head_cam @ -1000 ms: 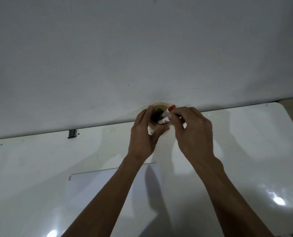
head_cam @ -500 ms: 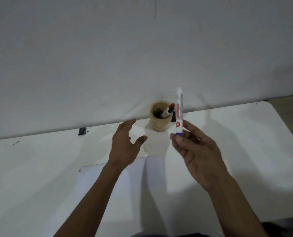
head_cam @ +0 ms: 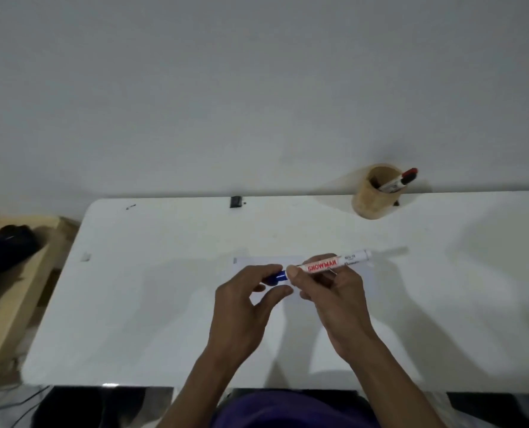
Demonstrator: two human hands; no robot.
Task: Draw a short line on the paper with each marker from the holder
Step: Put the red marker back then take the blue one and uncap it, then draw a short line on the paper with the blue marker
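One marker (head_cam: 334,263) in both hands, one red-capped marker (head_cam: 399,181) in holder (head_cam: 368,202)

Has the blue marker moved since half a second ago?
Yes. It stood upright beside the holder; now the blue marker lies level over the paper, nearer the person, right hand on the barrel, left hand at its cap.

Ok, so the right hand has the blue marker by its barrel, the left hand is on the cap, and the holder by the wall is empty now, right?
Not quite: the holder is not empty. The head view shows a red-capped marker leaning in it. The rest holds: the right hand grips the blue marker by its barrel and the left hand pinches the cap.
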